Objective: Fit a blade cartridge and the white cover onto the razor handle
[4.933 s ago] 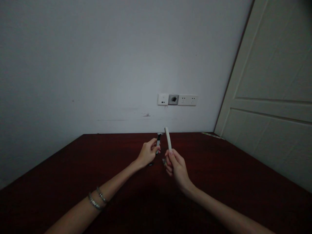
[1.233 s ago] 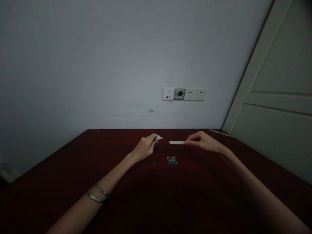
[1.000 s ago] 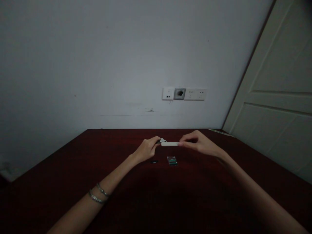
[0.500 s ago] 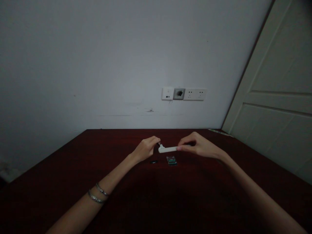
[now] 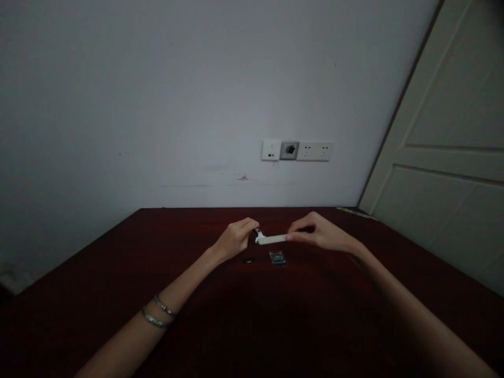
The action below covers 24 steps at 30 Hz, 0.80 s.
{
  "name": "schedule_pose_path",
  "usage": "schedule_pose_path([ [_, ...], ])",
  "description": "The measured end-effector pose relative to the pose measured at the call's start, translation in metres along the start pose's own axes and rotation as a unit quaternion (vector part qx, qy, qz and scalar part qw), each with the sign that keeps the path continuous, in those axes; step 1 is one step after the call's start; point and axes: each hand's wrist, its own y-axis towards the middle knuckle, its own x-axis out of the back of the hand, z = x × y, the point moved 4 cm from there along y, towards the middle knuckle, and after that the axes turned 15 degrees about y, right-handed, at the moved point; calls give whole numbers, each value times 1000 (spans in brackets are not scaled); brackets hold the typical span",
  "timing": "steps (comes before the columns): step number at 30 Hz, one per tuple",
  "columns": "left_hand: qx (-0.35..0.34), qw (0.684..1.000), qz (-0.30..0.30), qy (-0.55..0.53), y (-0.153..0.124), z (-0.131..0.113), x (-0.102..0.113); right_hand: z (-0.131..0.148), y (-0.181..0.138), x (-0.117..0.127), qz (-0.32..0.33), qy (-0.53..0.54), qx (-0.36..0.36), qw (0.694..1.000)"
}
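My right hand (image 5: 321, 231) pinches the right end of a slim white bar (image 5: 273, 239) between thumb and fingers, above the table. At the bar's left end, my left hand (image 5: 236, 239) pinches a small whitish piece with a dark part (image 5: 260, 235). That piece meets the bar, but whether the two are joined I cannot tell. Below the bar lies a small clear packet (image 5: 277, 258) with something green in it. A small dark item (image 5: 248, 260) lies left of the packet, under my left hand; its kind is too dim to make out.
The dark red table (image 5: 189, 325) reaches back to a pale wall (image 5: 197, 105) with a row of sockets (image 5: 297, 150). A flat printed strip (image 5: 356, 212) lies at the back right corner. To the right stands a panelled door (image 5: 444, 163).
The bar's left end has shifted slightly right, and a little more of the small whitish piece shows. Both hands keep their pinch and have barely moved.
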Motion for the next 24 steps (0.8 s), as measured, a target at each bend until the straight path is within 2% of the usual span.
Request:
schedule_pose_path([
  [4, 12, 1000, -17, -9, -1, 2, 1, -6, -4, 11, -32, -8, -18, 999],
  [10, 20, 999, -3, -29, 0, 0, 0, 5, 2, -6, -6, 5, 26, 1000],
  [12, 47, 997, -8, -53, 0, 2, 1, 1, 1, 0, -22, -2, 21, 1000],
  [15, 131, 986, -10, -105, 0, 8, 1, -11, -4, 18, -78, -22, -6, 997],
  [18, 221, 953, 31, -205, -1, 9, -8, -15, -5, 25, -116, -38, -5, 992],
  [21, 293, 886, 86, -350, -2, -3, -24, -8, -1, 16, -153, -74, 46, 984],
  [24, 325, 830, 115, -439, -1, -19, -34, -5, 2, 10, -187, -136, 82, 970],
])
